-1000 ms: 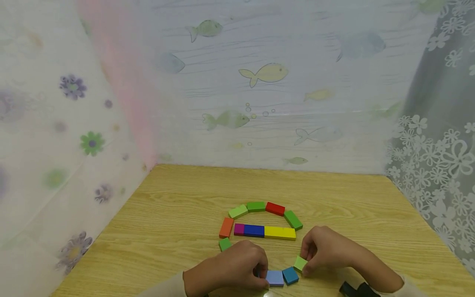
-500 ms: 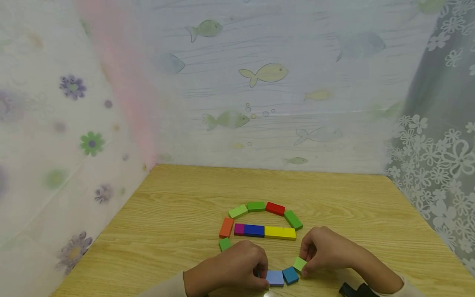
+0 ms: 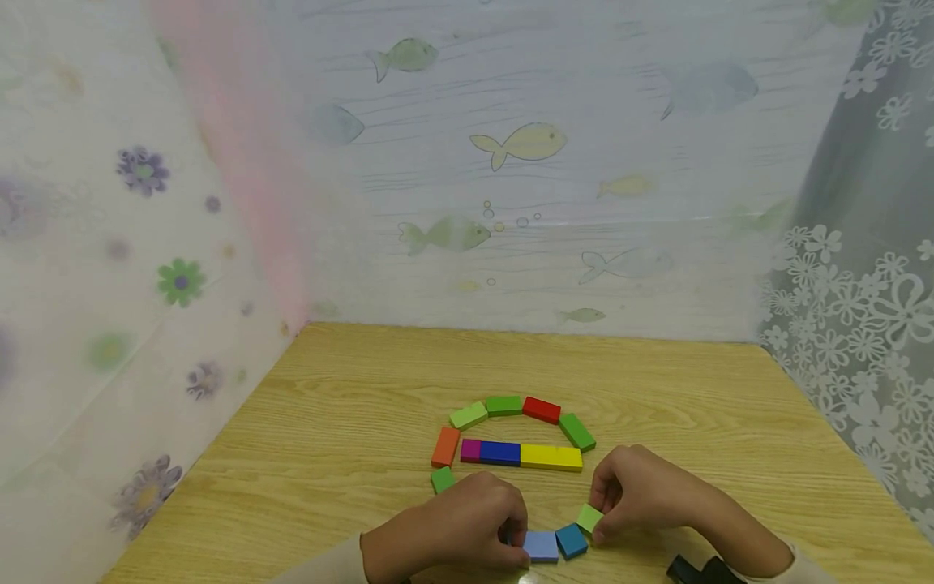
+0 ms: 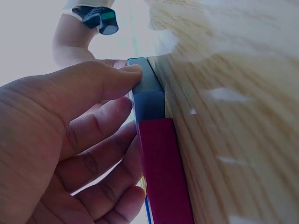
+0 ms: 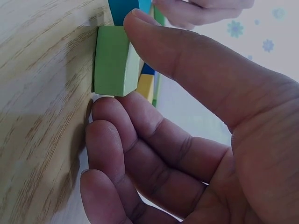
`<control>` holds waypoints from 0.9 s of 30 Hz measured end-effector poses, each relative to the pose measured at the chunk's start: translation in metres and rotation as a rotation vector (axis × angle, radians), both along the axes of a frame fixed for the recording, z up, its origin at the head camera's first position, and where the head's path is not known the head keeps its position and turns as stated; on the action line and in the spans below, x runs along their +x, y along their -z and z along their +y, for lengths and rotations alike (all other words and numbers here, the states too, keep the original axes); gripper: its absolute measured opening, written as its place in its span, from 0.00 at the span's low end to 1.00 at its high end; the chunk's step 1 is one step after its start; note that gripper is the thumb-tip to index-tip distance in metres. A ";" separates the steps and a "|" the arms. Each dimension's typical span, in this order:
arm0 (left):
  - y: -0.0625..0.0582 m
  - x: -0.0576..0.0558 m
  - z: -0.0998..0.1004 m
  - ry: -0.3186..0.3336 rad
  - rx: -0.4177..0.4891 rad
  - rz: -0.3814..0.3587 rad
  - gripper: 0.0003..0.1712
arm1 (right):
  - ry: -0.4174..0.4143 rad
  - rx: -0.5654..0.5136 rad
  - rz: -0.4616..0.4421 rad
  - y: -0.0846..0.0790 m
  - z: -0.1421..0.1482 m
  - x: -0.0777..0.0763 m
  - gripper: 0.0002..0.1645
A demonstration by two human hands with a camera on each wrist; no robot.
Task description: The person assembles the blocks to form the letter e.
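Observation:
My left hand is at the front of a ring of coloured blocks. It pinches a light blue block, and in the left wrist view the thumb lies on that blue-grey block. A magenta block adjoins it there; the hand hides this part of the ring in the head view. On the right side, my right hand holds a light green block between thumb and fingertips, as the right wrist view shows on the green block. A darker blue block lies between the two held blocks.
Green, light green, red and orange blocks curve round the ring's back and left. Inside lies a straight row: a magenta block, a dark blue block and a yellow block. Patterned curtains border the wooden table.

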State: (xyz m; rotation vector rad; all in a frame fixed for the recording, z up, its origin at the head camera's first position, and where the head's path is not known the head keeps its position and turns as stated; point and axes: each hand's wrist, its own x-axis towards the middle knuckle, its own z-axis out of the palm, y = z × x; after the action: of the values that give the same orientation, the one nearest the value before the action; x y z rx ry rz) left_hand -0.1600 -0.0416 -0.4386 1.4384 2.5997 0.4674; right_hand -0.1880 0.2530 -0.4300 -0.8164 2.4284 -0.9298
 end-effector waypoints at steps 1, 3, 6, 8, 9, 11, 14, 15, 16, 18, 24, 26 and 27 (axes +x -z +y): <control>0.000 0.000 0.000 0.000 -0.001 0.000 0.13 | 0.001 0.000 -0.001 0.000 0.000 0.000 0.16; -0.001 0.000 0.000 0.001 -0.002 0.002 0.13 | 0.001 0.000 -0.002 0.000 0.000 0.000 0.16; -0.002 0.001 0.001 0.003 -0.005 0.004 0.13 | -0.002 -0.004 -0.005 0.000 0.001 0.001 0.16; -0.002 0.001 0.001 0.003 -0.008 0.003 0.13 | -0.002 -0.007 -0.009 0.000 0.001 0.001 0.16; -0.002 0.001 0.001 0.004 -0.009 0.002 0.13 | -0.004 -0.011 -0.011 0.000 0.001 0.001 0.16; -0.002 0.001 0.001 0.005 -0.013 0.001 0.13 | -0.003 -0.015 -0.018 -0.001 0.001 0.001 0.16; -0.001 0.001 0.002 0.002 -0.015 -0.013 0.13 | -0.003 -0.020 -0.020 -0.001 0.000 0.001 0.15; 0.000 0.001 0.002 0.001 -0.016 -0.018 0.13 | -0.003 -0.021 -0.018 -0.001 0.000 0.001 0.15; 0.000 0.000 0.002 0.000 -0.015 -0.023 0.12 | -0.002 -0.019 -0.017 -0.002 0.000 0.001 0.15; 0.001 0.000 0.001 0.000 -0.012 -0.035 0.12 | 0.001 -0.019 -0.017 -0.002 0.000 0.001 0.15; 0.001 0.000 0.000 0.017 -0.004 -0.027 0.11 | -0.001 -0.026 -0.020 -0.001 0.001 0.000 0.15; 0.001 0.000 0.000 0.019 -0.005 -0.017 0.10 | 0.000 -0.028 -0.021 -0.002 0.001 0.000 0.14; 0.001 0.000 0.000 0.019 -0.004 -0.017 0.10 | 0.000 -0.030 -0.023 -0.002 0.002 -0.001 0.14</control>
State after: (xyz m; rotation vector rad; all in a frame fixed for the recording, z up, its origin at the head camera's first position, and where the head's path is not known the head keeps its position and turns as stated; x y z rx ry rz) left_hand -0.1599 -0.0418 -0.4398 1.4497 2.5701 0.4697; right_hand -0.1886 0.2545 -0.4279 -0.8122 2.3999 -0.9730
